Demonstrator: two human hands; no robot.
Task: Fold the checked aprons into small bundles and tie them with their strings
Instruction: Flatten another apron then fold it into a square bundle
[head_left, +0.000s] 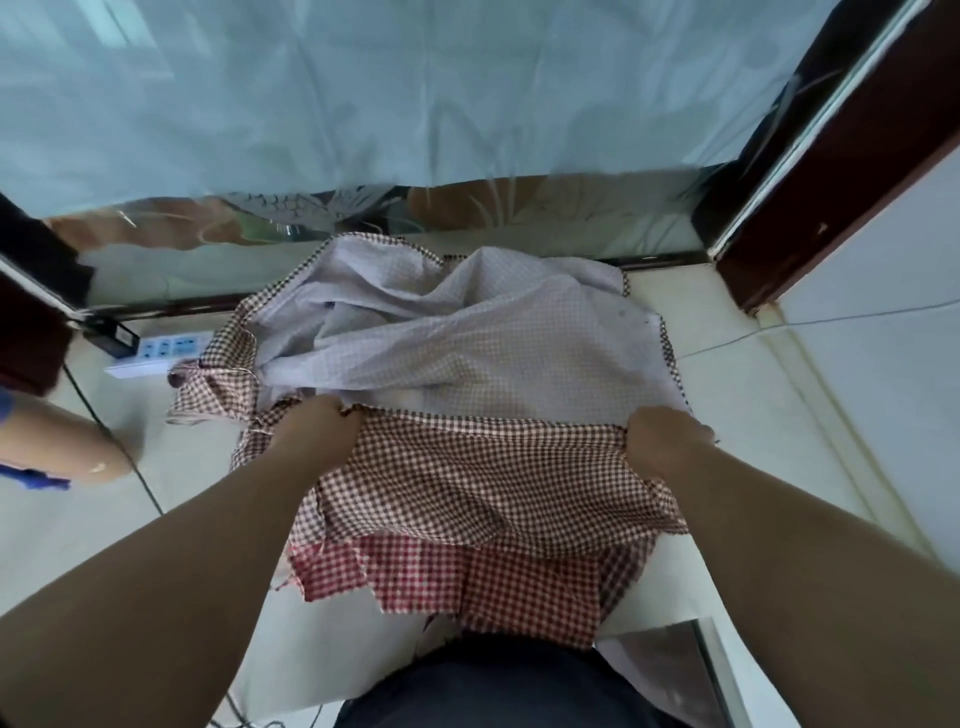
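Brown checked apron (467, 483) lies spread on the tiled floor (753, 415), its pale reverse turned up toward the glass door (415, 104). Left hand (317, 428) and right hand (667, 441), well apart, each grip the fold edge with curled fingers. Red checked apron (467, 577) lies underneath. Power strip (156, 353) sits just beside the left edge. Open tile shows to the right.

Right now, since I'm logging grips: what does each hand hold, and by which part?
Both grip the brown checked apron at its fold: left hand at the fold's left end, right hand at the right end.
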